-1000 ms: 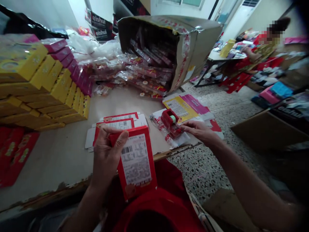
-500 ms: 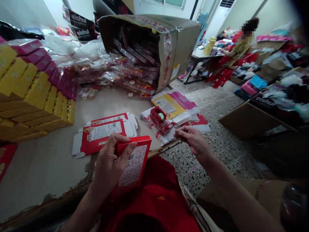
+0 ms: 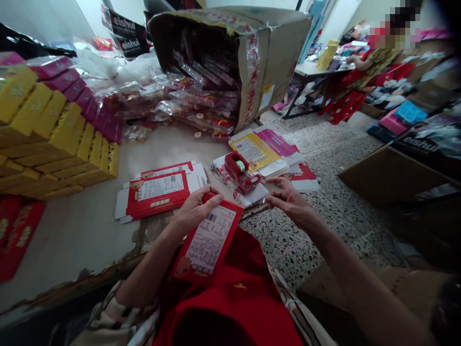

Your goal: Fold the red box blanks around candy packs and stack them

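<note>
My left hand [image 3: 194,207] is closed on the top end of a flat red carton [image 3: 207,240], thumb over its printed panel. The carton is tilted above my lap, its white label facing me. To its right, my right hand [image 3: 291,201] is off the table edge, with a small glinting strip of clear tape [image 3: 265,200] at its fingertips. Just left of those fingers stands a red tape dispenser [image 3: 240,169] with a pale green core, on a clear printed plastic wrapper [image 3: 230,180]. Flattened red cartons [image 3: 158,192] lie stacked beyond my left hand.
Yellow boxes [image 3: 68,139] and magenta boxes [image 3: 77,98] are piled at left, red boxes [image 3: 25,233] below. A large cardboard box [image 3: 277,62] lies on its side, spilling bagged goods [image 3: 194,108]. Yellow flat cartons [image 3: 252,149] sit at the table's right edge. A person [image 3: 370,62] stands beyond.
My left hand has tilted the red carton so its label faces me more. My right hand stays beside the dispenser, its forefinger lifting away from the pinch. The view has shifted slightly.
</note>
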`<state>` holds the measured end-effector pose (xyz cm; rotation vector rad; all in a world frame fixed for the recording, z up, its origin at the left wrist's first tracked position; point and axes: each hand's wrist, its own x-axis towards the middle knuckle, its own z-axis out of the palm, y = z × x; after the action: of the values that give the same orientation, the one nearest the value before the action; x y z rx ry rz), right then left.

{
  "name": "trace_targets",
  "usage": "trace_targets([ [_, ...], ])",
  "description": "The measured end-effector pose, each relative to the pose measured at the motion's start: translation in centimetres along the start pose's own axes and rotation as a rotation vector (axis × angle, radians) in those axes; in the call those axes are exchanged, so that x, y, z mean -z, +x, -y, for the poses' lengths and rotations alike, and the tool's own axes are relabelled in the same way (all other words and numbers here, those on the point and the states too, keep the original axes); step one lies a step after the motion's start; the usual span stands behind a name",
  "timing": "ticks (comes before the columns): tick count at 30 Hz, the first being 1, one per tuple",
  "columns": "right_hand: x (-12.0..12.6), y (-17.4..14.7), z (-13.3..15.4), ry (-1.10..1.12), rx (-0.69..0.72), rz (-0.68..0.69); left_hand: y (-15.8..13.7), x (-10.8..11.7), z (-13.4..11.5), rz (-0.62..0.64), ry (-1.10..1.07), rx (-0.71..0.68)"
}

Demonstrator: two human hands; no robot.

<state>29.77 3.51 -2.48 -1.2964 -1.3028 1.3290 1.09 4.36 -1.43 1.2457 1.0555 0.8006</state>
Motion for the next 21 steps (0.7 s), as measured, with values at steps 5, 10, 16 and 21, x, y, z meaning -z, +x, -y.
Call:
trace_targets([
  [5,-2.8,0.4,6.1,-0.13,0.17,0.554,0.8,-0.9,0.7,0.109,-0.047,-0.02],
  [10,-5.6,2.4,7.6,-0.226,0.226,0.762,-0.4,-0.6,0.2,0.162,-0.11,-0.106],
  [16,-6.7,3.0,7.1,-0.248,0.153,0.811,-1.4,-0.1,0.4,0.181,-0.041,-0.081],
  [21,-8.2,3.4,4.5,-0.331,0.045,0.653,-5.2,2.3,-1.8,0.162,-0.038,-0.18],
])
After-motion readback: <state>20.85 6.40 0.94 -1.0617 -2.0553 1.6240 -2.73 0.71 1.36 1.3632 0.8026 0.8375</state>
